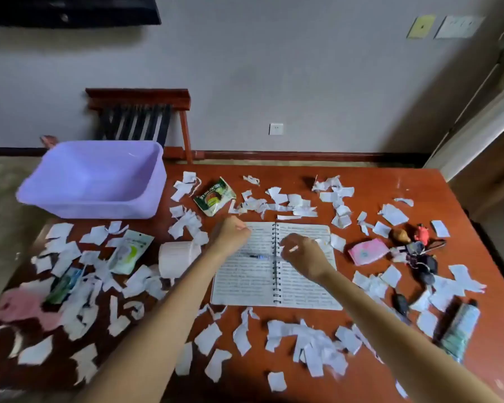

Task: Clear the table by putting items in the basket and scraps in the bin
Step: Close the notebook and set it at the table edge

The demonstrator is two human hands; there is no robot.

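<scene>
Both arms outstretched over notebook [274,263]; left hand [230,237] fisted, contents unclear; right hand [301,254] curled, grip unclear.

Reddish wooden table [361,181], scattered paper scraps [306,341], open notebook [245,283], purple basket [93,181]

Notebook [274,263]: your open pages carry handwriting, too blurred to read.
Green snack packet [215,196]: print illegible.
</scene>
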